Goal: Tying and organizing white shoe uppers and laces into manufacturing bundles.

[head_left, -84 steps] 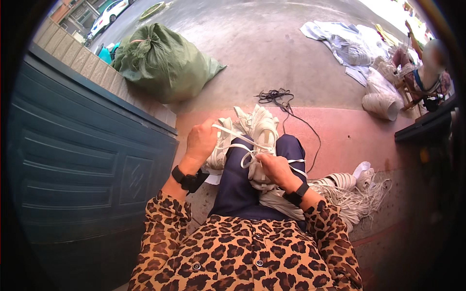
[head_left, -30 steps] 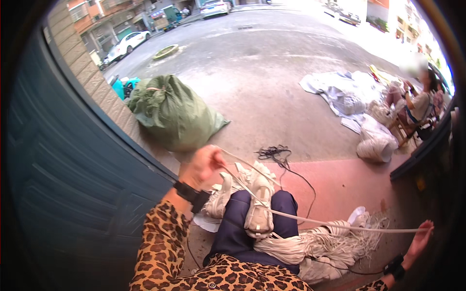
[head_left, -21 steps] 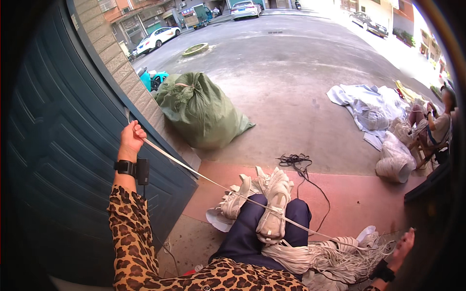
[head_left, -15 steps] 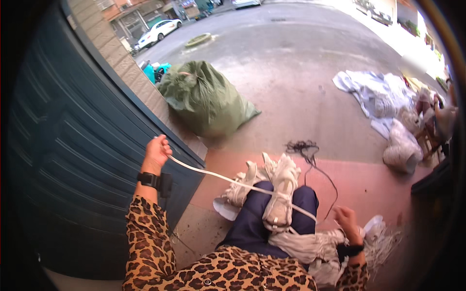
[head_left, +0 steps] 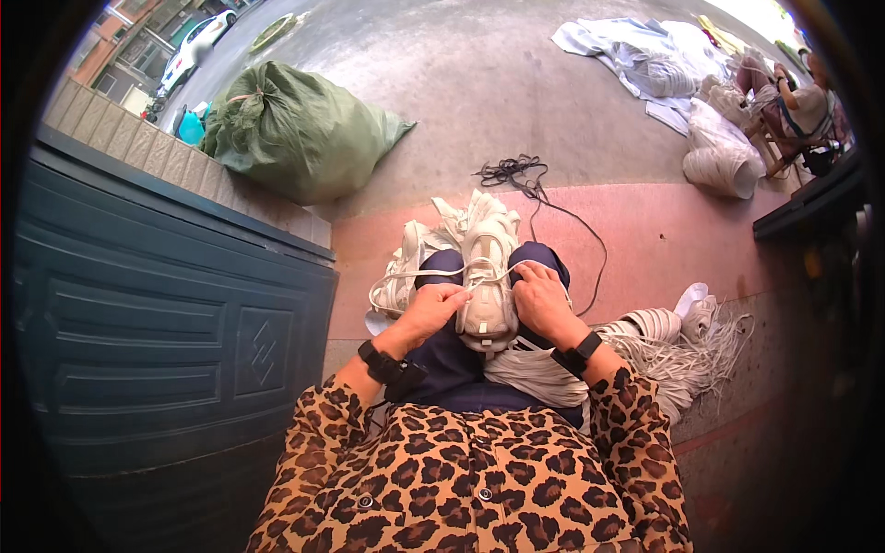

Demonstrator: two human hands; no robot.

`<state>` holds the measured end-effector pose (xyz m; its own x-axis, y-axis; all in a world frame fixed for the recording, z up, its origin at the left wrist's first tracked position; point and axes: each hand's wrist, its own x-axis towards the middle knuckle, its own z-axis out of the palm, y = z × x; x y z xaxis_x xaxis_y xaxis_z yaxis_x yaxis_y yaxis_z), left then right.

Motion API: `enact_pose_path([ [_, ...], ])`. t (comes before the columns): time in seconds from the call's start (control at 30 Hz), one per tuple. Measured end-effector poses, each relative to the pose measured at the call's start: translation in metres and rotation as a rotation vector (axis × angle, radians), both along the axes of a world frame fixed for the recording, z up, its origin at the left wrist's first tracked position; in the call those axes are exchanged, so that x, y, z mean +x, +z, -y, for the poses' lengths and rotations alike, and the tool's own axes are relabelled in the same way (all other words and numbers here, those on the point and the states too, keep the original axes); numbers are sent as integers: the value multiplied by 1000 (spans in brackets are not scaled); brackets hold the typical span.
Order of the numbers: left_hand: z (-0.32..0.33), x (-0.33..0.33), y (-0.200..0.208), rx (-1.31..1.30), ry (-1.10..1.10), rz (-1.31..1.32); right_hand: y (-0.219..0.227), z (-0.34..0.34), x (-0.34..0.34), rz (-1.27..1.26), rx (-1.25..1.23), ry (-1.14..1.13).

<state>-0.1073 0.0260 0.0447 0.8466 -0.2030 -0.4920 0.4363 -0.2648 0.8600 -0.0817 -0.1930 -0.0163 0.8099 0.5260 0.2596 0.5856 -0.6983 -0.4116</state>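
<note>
An off-white sneaker (head_left: 486, 318) rests between my knees with its toe toward me. A pale shoelace (head_left: 426, 275) crosses its upper and loops out to the left. At the shoe's left side, my left hand (head_left: 433, 309) is closed, its fingertips pinching the lace near the eyelets. To the right, my right hand (head_left: 546, 300) pinches the lace where it comes out on that side. Beyond my left knee lie more off-white shoes (head_left: 406, 258). A thick bundle of pale laces (head_left: 544, 371) hangs over my right thigh.
A blue-grey panelled door (head_left: 157, 341) stands at left, with a stuffed green sack (head_left: 300, 134) beyond it. A tangled black cord (head_left: 576, 217) trails over the floor ahead. More laces (head_left: 705, 355) lie at right. White cloth (head_left: 636, 60), a white sack (head_left: 719, 152) and a seated person (head_left: 811, 106) are far right.
My left hand has come in from the far left, where it held the lace stretched out, to the shoe. My right hand has moved from the right to the shoe and taken the lace.
</note>
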Motion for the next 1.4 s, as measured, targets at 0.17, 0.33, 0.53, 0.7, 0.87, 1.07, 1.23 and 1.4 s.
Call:
enact_pose_path([
  [0.17, -4, -6, -14, 67, 76, -9, 3, -4, 3, -21, -30, -18],
  [0.33, -7, -5, -19, 82, 167, -53, 6, -10, 15, -27, -115, 12],
  [0.53, -9, -3, -29, 97, 207, 97, 15, -19, 18, 69, -284, 72],
  [0.7, -3, -3, -23, 63, 295, -83, 10, -22, 16, 170, -382, 135],
  [0.87, -2, -3, -31, 144, 227, 1, 16, -20, 20, 83, -367, 186],
  [1.07, -8, -1, -48, 306, 164, 334, 15, -21, 10, 40, -297, 22],
  [1.23, -6, 4, -34, 452, 138, 345, 7, -20, 12, 6, -175, -99],
  [1.4, -6, 16, -44, 528, 121, 443, 12, -19, 21, -20, -148, -90],
])
